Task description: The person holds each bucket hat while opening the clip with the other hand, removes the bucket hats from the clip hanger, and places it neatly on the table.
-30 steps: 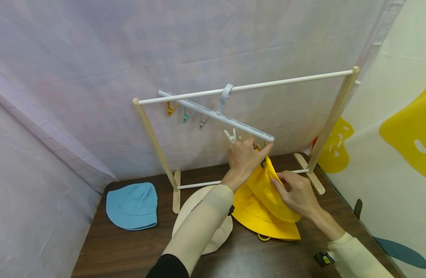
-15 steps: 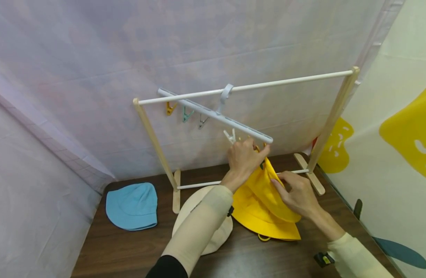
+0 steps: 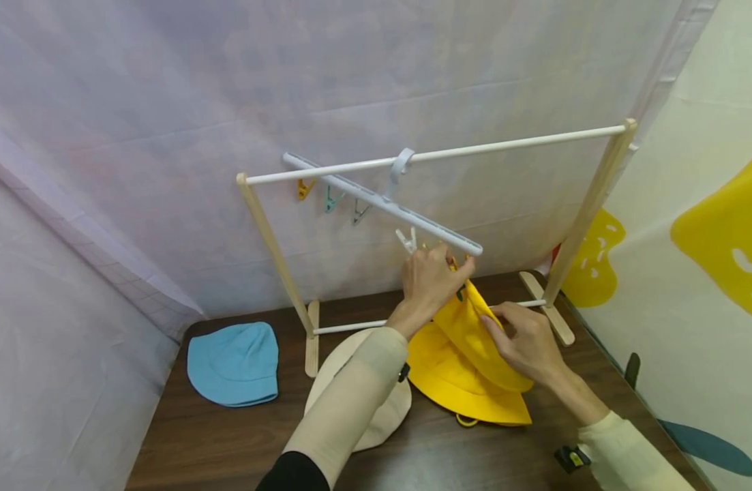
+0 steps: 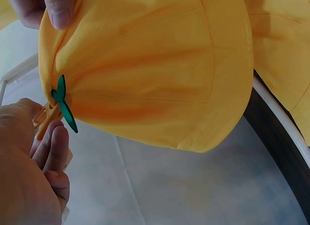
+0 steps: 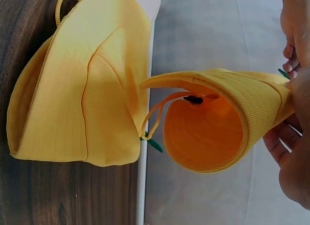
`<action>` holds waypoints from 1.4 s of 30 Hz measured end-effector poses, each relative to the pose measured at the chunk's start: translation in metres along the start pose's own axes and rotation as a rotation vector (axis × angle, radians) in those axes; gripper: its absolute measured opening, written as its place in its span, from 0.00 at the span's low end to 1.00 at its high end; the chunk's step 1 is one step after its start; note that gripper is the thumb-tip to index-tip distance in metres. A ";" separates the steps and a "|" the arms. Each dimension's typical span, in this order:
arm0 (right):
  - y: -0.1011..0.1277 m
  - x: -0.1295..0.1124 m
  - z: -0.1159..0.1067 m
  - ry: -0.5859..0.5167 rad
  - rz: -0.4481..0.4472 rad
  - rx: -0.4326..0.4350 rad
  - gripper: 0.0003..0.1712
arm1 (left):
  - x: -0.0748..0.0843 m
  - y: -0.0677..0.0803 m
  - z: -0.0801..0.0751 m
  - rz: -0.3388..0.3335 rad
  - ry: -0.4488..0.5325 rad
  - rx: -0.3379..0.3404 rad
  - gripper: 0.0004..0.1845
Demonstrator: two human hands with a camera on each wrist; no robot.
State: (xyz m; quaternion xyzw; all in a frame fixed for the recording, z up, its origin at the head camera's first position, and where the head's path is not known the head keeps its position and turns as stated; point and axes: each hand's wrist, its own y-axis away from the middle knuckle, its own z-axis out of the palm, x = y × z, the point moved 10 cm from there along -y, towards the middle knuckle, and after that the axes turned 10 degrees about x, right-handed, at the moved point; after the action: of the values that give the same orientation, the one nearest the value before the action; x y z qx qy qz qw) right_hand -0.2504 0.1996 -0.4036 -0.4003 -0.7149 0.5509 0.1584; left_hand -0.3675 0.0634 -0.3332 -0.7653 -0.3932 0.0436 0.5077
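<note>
A yellow hat (image 3: 474,334) with a green leaf (image 4: 63,104) at its crown hangs between both hands beneath the right end of a pale grey clip hanger (image 3: 382,201). My left hand (image 3: 429,279) pinches an orange clothespin (image 4: 47,122) right at the hat's tip. Lower down, my right hand (image 3: 525,337) holds the hat's side, thumb flat against the cloth. The hat's opening and an inner strap (image 5: 162,106) show in the right wrist view. Behind it, a second yellow hat (image 5: 72,104) lies on the table.
The hanger hooks over the white rail (image 3: 510,143) of a wooden-legged rack. Yellow, green, grey and white clips dangle from it, including the white clip (image 3: 408,240). A blue hat (image 3: 233,365) lies left on the dark table (image 3: 185,443); a cream hat (image 3: 388,419) sits under my left forearm.
The hanger's right end has dipped slightly while its left end has risen a little. My hands keep their grips, the left one shifting down very slightly.
</note>
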 end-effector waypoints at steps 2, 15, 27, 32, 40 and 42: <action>0.000 0.000 -0.001 0.000 -0.002 0.009 0.14 | 0.000 0.000 0.000 0.002 0.005 -0.002 0.25; 0.002 -0.002 -0.004 0.002 -0.034 0.025 0.16 | 0.001 -0.001 0.002 0.018 0.004 -0.018 0.22; 0.003 -0.008 -0.006 0.010 -0.053 0.031 0.27 | 0.003 -0.003 0.002 0.027 0.036 -0.036 0.22; 0.004 -0.008 -0.007 0.029 -0.061 0.043 0.28 | 0.002 -0.003 0.002 0.022 0.039 -0.045 0.21; 0.006 -0.007 -0.008 0.024 -0.044 0.038 0.28 | 0.002 -0.003 0.003 0.003 0.086 -0.063 0.22; 0.007 -0.007 -0.008 0.025 -0.042 0.037 0.28 | 0.003 -0.003 0.003 0.008 0.092 -0.059 0.22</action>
State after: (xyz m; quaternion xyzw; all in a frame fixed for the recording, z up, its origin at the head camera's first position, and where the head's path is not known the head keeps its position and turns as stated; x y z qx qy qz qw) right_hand -0.2382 0.2005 -0.4055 -0.3889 -0.7108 0.5557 0.1863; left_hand -0.3687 0.0678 -0.3313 -0.7828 -0.3675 -0.0010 0.5022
